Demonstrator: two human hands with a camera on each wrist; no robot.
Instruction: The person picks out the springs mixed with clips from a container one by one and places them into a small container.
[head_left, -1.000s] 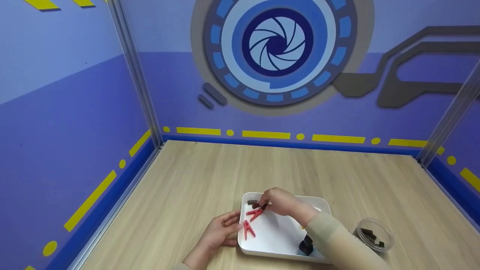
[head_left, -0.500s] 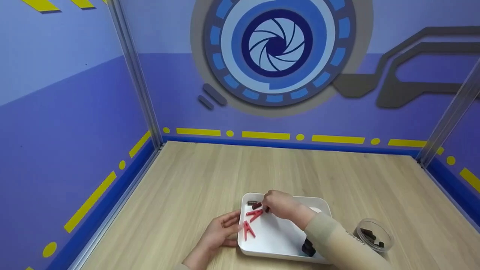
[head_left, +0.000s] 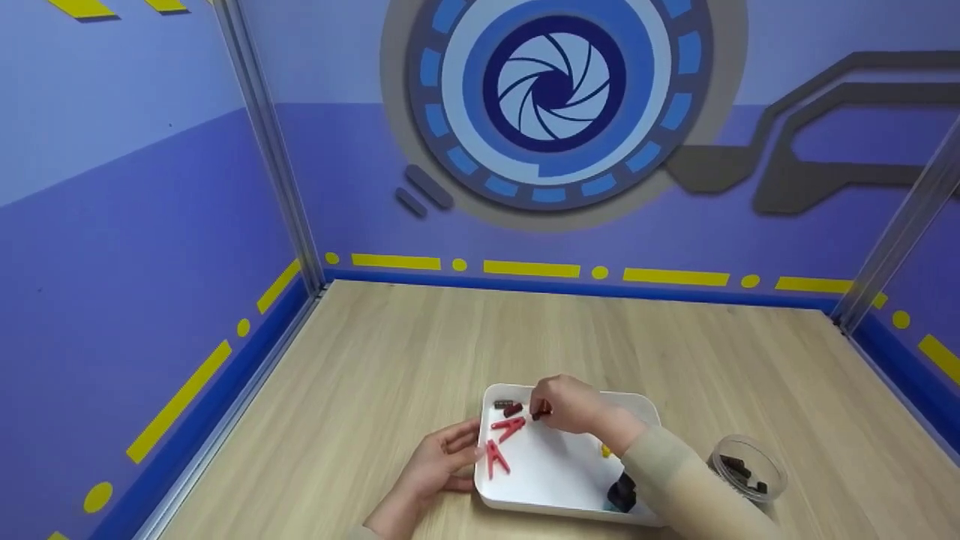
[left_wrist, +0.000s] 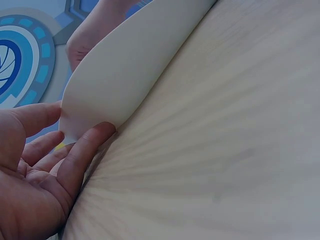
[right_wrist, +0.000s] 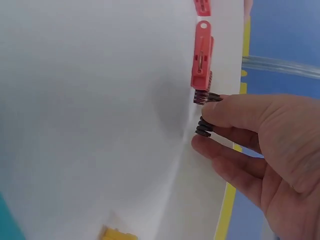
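My right hand [head_left: 570,405] is over the back left of a white tray [head_left: 547,504]. Its thumb and finger pinch a small dark coil spring [right_wrist: 204,128], close to the tray's wall. Beside that hand lie a dark red spring [head_left: 513,410] and a grey-brown spring [head_left: 503,404]. Two red clothespins [head_left: 510,428] lie nearer the tray's left wall. On the outside, my left hand [head_left: 439,461] rests its fairly straight fingers against the left wall. The left wrist view shows one fingertip [left_wrist: 102,131] low on that wall.
Near the tray's front right lie a black object [head_left: 621,493] and a small yellow piece [head_left: 606,451], partly behind the right forearm. A clear round tub [head_left: 780,487] with several dark pieces stands to the right. Purple panels [head_left: 150,300] enclose the wooden tabletop [head_left: 420,337].
My right hand has shifted slightly right, away from the dark red spring, still pinching the dark spring. The yellow piece shows again beside the forearm. My left hand stays put.
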